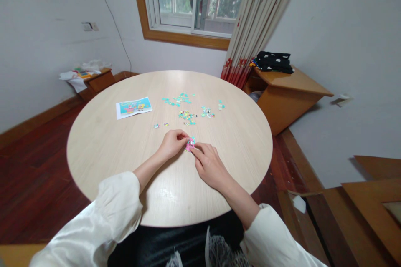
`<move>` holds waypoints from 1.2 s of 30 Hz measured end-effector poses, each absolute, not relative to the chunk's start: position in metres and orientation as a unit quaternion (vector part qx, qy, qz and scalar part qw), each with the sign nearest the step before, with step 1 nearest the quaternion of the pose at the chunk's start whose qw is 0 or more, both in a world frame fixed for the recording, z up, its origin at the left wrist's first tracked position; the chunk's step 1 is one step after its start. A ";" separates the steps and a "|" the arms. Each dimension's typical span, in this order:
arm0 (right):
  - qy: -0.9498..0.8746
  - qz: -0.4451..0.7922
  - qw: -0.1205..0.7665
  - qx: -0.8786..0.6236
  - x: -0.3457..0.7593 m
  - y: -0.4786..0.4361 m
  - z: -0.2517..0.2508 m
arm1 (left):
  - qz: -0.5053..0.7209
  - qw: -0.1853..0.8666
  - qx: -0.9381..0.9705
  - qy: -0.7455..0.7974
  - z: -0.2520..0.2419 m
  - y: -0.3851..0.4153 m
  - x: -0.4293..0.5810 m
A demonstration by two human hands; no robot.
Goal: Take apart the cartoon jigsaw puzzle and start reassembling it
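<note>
A small, partly joined pink jigsaw puzzle with turquoise bits at its edge lies on the round table, between my hands. My left hand pinches its left edge, thumb and fingertips together. From the right, my right hand grips the lower right edge with curled fingers. Parts of the puzzle are hidden under the fingertips. Just beyond, loose yellow and turquoise puzzle pieces are heaped. Two small clusters, a bluish one and a purple-yellow one, sit left of that heap.
Turquoise pieces are spread farther back, with more pieces to the right and a small group beyond. A printed picture sheet lies at the left. A wooden cabinet bearing dark folded cloth stands right of the table.
</note>
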State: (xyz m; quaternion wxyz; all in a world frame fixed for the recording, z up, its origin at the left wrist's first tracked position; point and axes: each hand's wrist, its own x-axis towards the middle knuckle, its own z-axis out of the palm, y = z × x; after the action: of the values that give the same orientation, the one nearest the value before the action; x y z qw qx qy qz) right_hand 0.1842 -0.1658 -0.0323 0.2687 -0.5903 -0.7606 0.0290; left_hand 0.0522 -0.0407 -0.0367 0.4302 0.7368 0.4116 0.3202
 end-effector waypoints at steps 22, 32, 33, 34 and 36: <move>-0.761 0.029 0.268 -0.590 0.185 -0.165 -0.034 | 0.290 0.284 0.819 0.406 -0.030 -0.056 0.049; -0.761 0.031 0.263 -0.593 0.184 -0.166 -0.032 | 0.278 0.216 0.849 0.395 -0.033 -0.058 0.048; -0.760 0.030 0.262 -0.594 0.184 -0.166 -0.032 | 0.281 0.208 0.852 0.390 -0.034 -0.058 0.048; -0.759 0.029 0.263 -0.595 0.184 -0.166 -0.032 | 0.285 0.202 0.854 0.386 -0.034 -0.058 0.048; -0.759 0.028 0.263 -0.595 0.184 -0.166 -0.032 | 0.286 0.195 0.857 0.381 -0.035 -0.058 0.047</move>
State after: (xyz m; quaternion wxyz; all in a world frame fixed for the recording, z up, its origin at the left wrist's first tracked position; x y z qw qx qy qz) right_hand 0.1841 -0.1661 -0.0325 0.2634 -0.5948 -0.7590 0.0281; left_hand 0.0474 -0.0580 -0.0353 0.1952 0.8575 0.3807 0.2858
